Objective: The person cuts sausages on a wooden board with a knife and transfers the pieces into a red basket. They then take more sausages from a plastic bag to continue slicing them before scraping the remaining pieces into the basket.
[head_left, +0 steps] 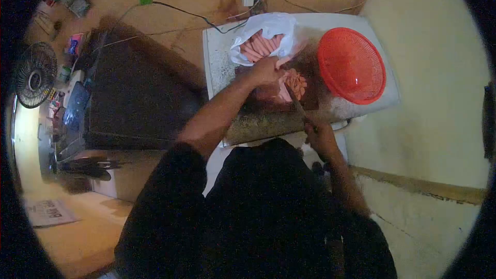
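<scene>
Right grip (pixel 321 138) is clenched on the knife (pixel 298 106), its blade angled far-left into the cut sausage pieces (pixel 297 83). Left grip (pixel 267 70) is just left of the pile, near side of the bag, a pink sausage length (pixel 283 62) by its fingers. Can't tell if it's pinched or only touched; blurred.

Whole sausages (pixel 260 47) lie in the open white plastic bag (pixel 287 22), far-left on the worktop (pixel 388 94). Cut pieces sit on the dark board (pixel 310 103), nearer than the bag. Red basket (pixel 375 62) stands right of the board.

Handling, my read: sausages light, soft, bendy, skin probably slick. Not brittle, but a hard squeeze would dent them. Best hold is across the middle or close behind the cut end, curled fingertips clear of the edge. Knife is stiff; take it by the handle only. Bag is limp, gives no support. Basket looks like light, springy plastic; hold by the rim.

Count: 1 knife, 1 board, 1 bag, 1 basket, 1 sausage length by left grip. Bagged sausages: several, overlapping, no exact count. Cut pieces: many, too small and heaped to count.
</scene>
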A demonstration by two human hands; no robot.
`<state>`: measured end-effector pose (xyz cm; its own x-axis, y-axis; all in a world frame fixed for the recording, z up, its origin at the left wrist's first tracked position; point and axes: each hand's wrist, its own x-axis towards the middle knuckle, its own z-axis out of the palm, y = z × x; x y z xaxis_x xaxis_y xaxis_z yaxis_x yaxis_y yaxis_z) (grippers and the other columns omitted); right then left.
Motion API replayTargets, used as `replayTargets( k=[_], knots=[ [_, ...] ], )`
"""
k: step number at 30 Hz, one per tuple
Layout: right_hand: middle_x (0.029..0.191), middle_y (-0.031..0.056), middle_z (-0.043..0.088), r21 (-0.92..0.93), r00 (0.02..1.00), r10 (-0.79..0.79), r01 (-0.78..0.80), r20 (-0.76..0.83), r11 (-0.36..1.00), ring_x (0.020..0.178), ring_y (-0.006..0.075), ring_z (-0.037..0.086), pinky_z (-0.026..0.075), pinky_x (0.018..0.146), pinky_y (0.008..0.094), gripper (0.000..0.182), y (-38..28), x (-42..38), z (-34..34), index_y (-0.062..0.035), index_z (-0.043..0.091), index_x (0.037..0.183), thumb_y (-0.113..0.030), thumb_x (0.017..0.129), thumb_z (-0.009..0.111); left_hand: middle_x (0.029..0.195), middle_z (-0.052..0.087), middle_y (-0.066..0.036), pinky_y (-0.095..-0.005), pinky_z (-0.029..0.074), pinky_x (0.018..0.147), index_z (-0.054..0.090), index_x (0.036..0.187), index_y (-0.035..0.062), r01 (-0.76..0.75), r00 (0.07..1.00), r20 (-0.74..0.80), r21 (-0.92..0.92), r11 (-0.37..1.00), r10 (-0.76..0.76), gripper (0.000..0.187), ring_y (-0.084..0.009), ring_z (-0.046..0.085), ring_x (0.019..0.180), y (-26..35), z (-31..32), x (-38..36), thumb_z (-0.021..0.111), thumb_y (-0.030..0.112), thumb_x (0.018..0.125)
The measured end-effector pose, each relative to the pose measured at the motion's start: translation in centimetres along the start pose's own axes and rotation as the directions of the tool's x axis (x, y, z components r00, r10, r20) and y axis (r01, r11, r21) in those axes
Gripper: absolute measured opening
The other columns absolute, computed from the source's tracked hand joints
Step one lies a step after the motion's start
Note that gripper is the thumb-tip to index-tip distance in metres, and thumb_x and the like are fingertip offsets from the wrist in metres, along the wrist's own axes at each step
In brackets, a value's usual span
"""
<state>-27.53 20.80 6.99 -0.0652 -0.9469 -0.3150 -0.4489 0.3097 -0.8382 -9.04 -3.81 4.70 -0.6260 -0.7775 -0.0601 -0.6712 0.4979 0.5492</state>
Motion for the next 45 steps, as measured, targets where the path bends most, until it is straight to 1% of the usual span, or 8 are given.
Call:
replayTargets(
  k=[4, 11, 15, 16, 18, 29, 36, 45],
  knots=[
    [0.077, 0.0039, 0.061, 0.105, 0.999, -0.004, 0.009, -0.044, 0.994, 0.061, 0.0119, 0.06, 0.052, 0.055, 0.0289, 0.038, 3.0, -2.8, -0.4, -0.0062, 0.057, 0.136, -0.009, 0.098, 0.054, 0.087, 0.064, -0.025, -0.049, 0.05, 0.077, 0.062, 0.123, 0.0076, -0.179, 0.956, -0.256, -0.119, 0.977, 0.144, 0.05, -0.0436, 0.062, 0.086, -3.6, 1.6, 5.2, 0.07, 0.035, 0.081],
    [0.079, 0.0038, 0.062, 0.115, 0.996, -0.037, 0.046, -0.078, 0.992, 0.059, 0.0117, 0.059, 0.051, 0.055, 0.029, 0.039, 4.4, -4.9, 0.0, -0.0075, 0.057, 0.136, -0.01, 0.097, 0.056, 0.094, 0.063, -0.028, -0.05, 0.05, 0.076, 0.062, 0.13, 0.0209, -0.055, 0.987, -0.102, 0.509, 0.859, 0.124, 0.05, -0.0385, 0.063, 0.083, -4.0, 1.9, 6.9, 0.069, 0.024, 0.081],
    [0.083, 0.0072, 0.063, -0.012, 0.981, -0.126, 0.126, -0.144, 0.992, 0.064, 0.0156, 0.061, 0.051, 0.059, 0.0314, 0.039, 5.3, -4.5, -0.1, -0.0062, 0.057, 0.135, -0.011, 0.096, 0.058, 0.09, 0.068, -0.022, -0.0488, 0.052, 0.072, 0.063, 0.128, 0.0228, -0.204, 0.89, -0.307, 0.395, 0.896, 0.338, 0.048, -0.0365, 0.066, 0.086, -5.7, 1.0, 7.1, 0.067, 0.022, 0.08],
    [0.086, 0.0103, 0.064, -0.011, 0.982, -0.106, 0.106, -0.155, 0.994, 0.068, 0.0192, 0.062, 0.051, 0.063, 0.0334, 0.039, 5.3, -4.6, -0.2, -0.0058, 0.058, 0.133, -0.012, 0.095, 0.059, 0.093, 0.067, -0.025, -0.0511, 0.053, 0.072, 0.05, 0.141, 0.0307, -0.003, 0.982, -0.174, 0.392, 0.92, 0.077, 0.06, -0.0424, 0.066, 0.078, -5.2, 0.6, 7.7, 0.067, 0.026, 0.083],
    [0.1, 0.0222, 0.067, 0.088, 0.987, 0.034, -0.021, -0.159, 0.996, 0.084, 0.0333, 0.067, 0.053, 0.076, 0.0412, 0.037, 4.6, -4.6, -0.6, -0.0046, 0.06, 0.129, -0.014, 0.093, 0.06, 0.103, 0.066, -0.022, -0.0495, 0.053, 0.076, 0.057, 0.133, 0.0212, -0.113, 0.99, -0.05, 0.298, 0.948, 0.134, 0.052, -0.0413, 0.065, 0.088, -5.0, -0.5, 6.4, 0.068, 0.026, 0.083],
    [0.096, 0.0206, 0.063, -0.047, 0.982, -0.189, 0.19, 0.029, 0.981, 0.079, 0.0315, 0.065, 0.053, 0.073, 0.0415, 0.045, 2.8, 1.8, 2.6, -0.0051, 0.055, 0.135, -0.003, 0.09, 0.056, 0.097, 0.055, -0.019, -0.053, 0.05, 0.074, 0.055, 0.114, 0.0078, 0.068, 0.959, -0.284, 0.216, 0.974, -0.003, 0.023, -0.0429, 0.06, 0.088, -2.4, 2.7, -10.8, 0.055, 0.018, 0.094],
    [0.101, 0.0245, 0.063, -0.511, 0.959, -0.284, 0.24, -0.008, 0.826, 0.095, 0.042, 0.06, 0.049, 0.087, 0.0515, 0.072, 1.7, 5.8, 3.5, -0.0143, 0.041, 0.148, -0.01, 0.08, 0.065, 0.1, 0.057, -0.016, -0.049, 0.047, 0.083, 0.063, 0.108, 0.0093, -0.064, 0.938, -0.326, 0.165, 0.984, 0.116, 0.021, -0.0385, 0.058, 0.098, -2.2, 1.8, -10.5, 0.061, 0.013, 0.087],
    [0.113, 0.0275, 0.062, -0.437, 0.915, -0.404, 0.367, 0.008, 0.821, 0.105, 0.0447, 0.06, 0.048, 0.094, 0.0502, 0.053, 3.7, 6.7, 1.1, -0.0107, 0.055, 0.136, -0.003, 0.084, 0.058, 0.102, 0.06, -0.011, -0.0463, 0.046, 0.087, 0.067, 0.114, 0.018, -0.304, 0.903, -0.269, 0.149, 0.941, 0.334, 0.029, -0.0353, 0.055, 0.102, -1.6, 2.3, -8.6, 0.066, 0.019, 0.085]
  ],
)
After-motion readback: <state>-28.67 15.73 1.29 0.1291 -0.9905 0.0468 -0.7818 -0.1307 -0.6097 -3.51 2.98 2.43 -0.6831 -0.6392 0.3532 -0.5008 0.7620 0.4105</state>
